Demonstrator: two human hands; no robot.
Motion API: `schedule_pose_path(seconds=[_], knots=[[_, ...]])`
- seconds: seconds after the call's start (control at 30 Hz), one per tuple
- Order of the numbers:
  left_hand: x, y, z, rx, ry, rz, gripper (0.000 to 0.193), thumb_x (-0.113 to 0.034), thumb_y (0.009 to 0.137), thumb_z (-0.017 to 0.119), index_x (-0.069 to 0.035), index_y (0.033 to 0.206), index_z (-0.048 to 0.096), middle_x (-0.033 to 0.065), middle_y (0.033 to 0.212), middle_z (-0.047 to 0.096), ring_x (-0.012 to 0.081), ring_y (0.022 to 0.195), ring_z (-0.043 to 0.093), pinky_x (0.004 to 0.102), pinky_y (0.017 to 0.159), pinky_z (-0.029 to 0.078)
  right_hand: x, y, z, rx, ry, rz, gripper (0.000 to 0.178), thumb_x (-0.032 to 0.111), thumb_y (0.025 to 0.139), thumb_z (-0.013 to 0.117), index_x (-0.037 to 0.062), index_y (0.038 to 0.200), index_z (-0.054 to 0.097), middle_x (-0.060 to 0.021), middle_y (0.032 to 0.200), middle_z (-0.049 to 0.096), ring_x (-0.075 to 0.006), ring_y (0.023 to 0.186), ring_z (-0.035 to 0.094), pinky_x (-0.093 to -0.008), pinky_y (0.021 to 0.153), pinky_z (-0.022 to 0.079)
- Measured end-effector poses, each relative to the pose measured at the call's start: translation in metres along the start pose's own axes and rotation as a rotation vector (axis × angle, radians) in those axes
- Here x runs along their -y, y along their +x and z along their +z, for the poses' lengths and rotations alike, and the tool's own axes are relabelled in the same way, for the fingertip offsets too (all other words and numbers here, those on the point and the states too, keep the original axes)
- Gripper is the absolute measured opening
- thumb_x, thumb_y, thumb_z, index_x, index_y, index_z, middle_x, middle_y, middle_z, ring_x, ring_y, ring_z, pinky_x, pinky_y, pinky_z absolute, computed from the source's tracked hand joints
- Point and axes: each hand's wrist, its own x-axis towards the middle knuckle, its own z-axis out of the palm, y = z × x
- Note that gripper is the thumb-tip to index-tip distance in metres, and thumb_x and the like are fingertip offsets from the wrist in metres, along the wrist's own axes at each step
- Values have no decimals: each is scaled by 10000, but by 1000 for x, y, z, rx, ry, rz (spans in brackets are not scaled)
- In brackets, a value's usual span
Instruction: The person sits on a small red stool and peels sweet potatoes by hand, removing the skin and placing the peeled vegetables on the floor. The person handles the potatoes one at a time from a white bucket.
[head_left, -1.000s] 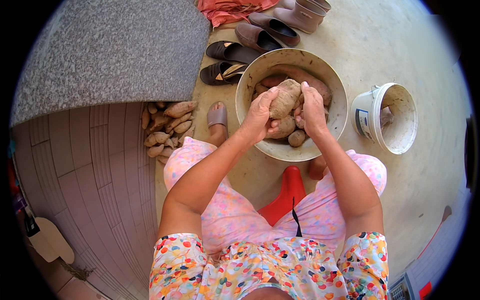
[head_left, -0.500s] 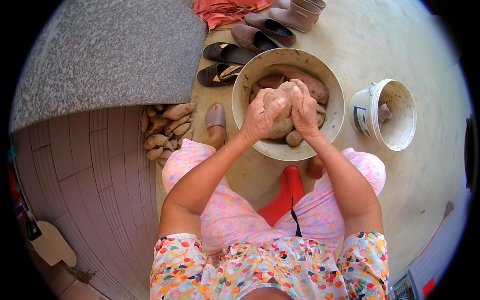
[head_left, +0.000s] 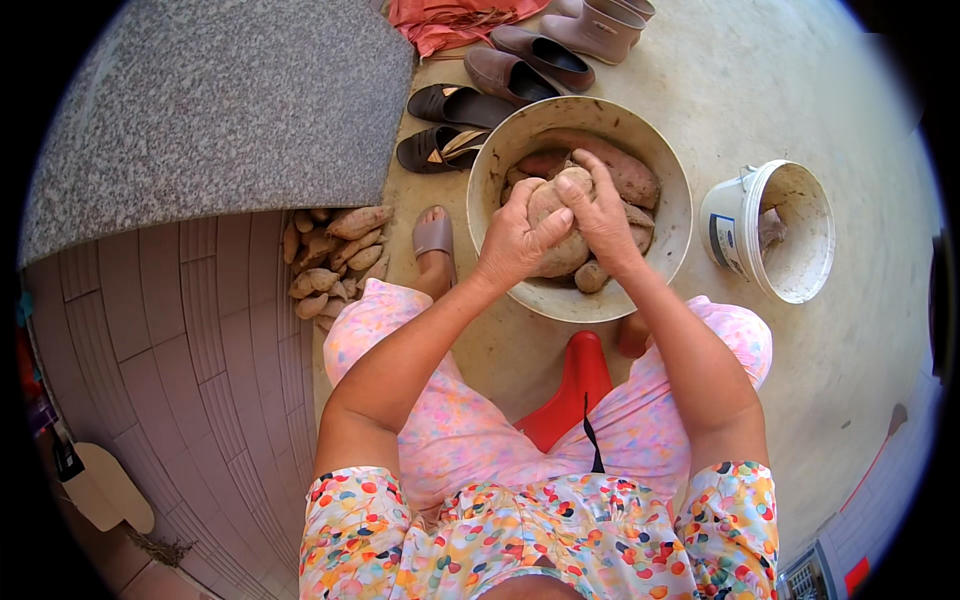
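Brown tuber (head_left: 545, 203) above the basin (head_left: 674, 210) fills the fingers of left hand (head_left: 517, 240) and right hand (head_left: 605, 222), now closer together, seemingly mid-handling.

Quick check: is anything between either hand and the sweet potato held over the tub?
Nothing visible: the left hand and right hand touch the sweet potato directly. The other sweet potatoes lie below it in the tub. The palms' contact is hidden.
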Motion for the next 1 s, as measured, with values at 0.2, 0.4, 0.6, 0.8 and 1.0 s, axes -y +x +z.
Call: schedule_pose_path(seconds=[0.2, 0.4, 0.6, 0.8, 1.0], knots=[[-5, -5, -4, 49, 106, 12, 480, -300, 813, 618, 8, 1138, 444, 88, 967, 554, 133, 901, 525, 263, 796, 432, 2, -1, -6, 40, -371, -147, 374, 260, 906, 442, -36, 1132, 479, -195, 884, 601, -284, 834, 598, -338, 770, 445], [-8, -1, -5, 101, -413, -312, 390, -380, 859, 511, -53, 1072, 496, 46, 808, 552, 59, 575, 455, 210, 486, 393, -17, 13, -19, -98, -66, 123, 344, 261, 917, 421, -13, 1115, 482, -129, 988, 580, -238, 817, 588, -302, 645, 488], [-16, 6, -13, 122, -845, -672, 495, -533, 866, 365, -85, 952, 557, 61, 659, 526, 56, 357, 293, 202, 319, 250, 11, 0, -2, 96, 266, 247, 647, 362, 840, 565, -3, 1287, 274, -142, 1131, 473, -198, 1003, 509, -260, 653, 503], [-15, 3, -10, 166, -794, -802, 518, -596, 849, 352, -114, 823, 540, 57, 613, 499, 57, 326, 247, 197, 318, 236, 11, -8, 3, 171, 121, 128, 920, 359, 701, 728, 10, 1333, 158, -166, 1190, 420, -238, 1102, 435, -328, 931, 374], [-14, -1, 1, 85, -610, -778, 492, -607, 842, 377, -137, 804, 516, 43, 593, 475, 71, 350, 282, 215, 330, 259, 1, -12, 2, 138, -98, 20, 780, 317, 763, 650, 24, 1320, 189, -176, 1035, 537, -253, 930, 559, -327, 801, 449]])
